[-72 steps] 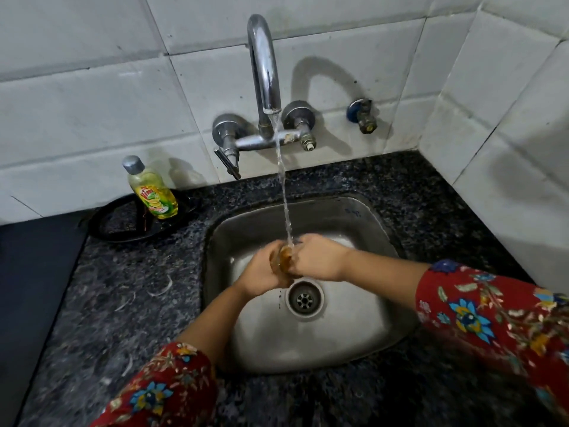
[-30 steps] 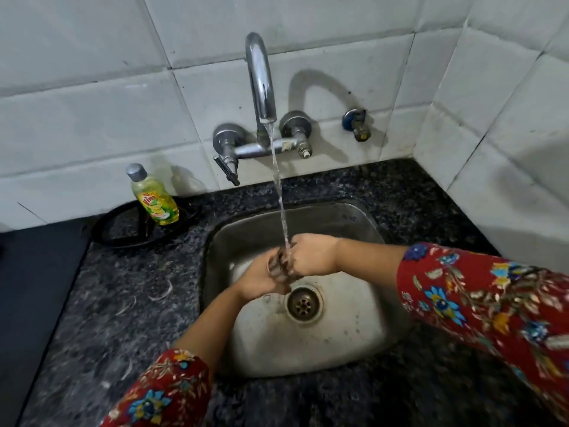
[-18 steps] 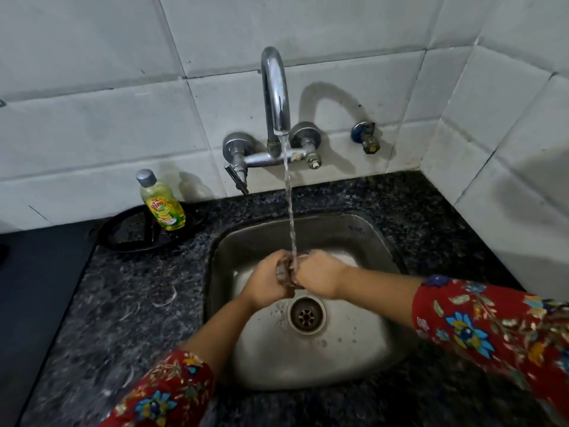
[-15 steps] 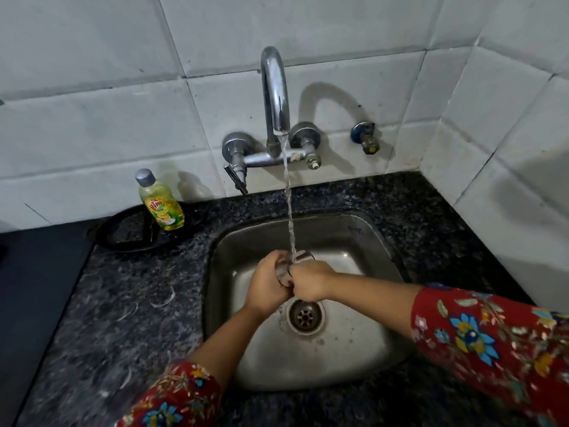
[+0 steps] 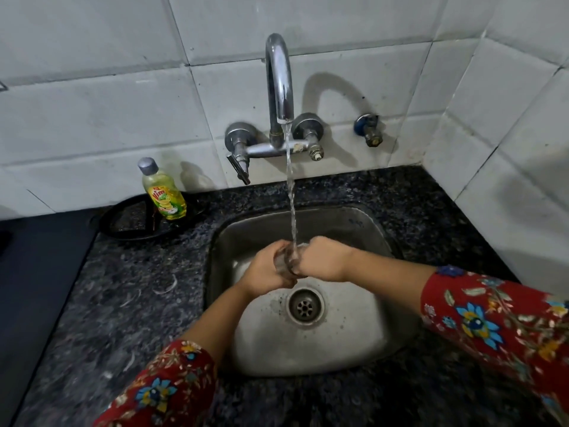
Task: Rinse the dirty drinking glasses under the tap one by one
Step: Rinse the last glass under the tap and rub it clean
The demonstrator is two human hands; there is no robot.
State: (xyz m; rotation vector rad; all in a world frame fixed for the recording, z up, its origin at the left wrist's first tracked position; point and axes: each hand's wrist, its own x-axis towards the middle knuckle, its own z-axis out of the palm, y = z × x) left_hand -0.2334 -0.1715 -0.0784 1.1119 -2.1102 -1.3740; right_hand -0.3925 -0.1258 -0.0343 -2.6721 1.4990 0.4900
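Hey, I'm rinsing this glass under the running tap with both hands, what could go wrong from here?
1. The wet glass is gripped between the left hand and right hand above the steel sink; it might slip and crack against the basin.
2. The water stream from the tap lands right on the glass and hands, so it could splash onto the dark countertop.

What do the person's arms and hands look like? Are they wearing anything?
The left hand and right hand wear no gloves. The left sleeve and right sleeve are red with blue and yellow flowers, ending partway up the forearms.
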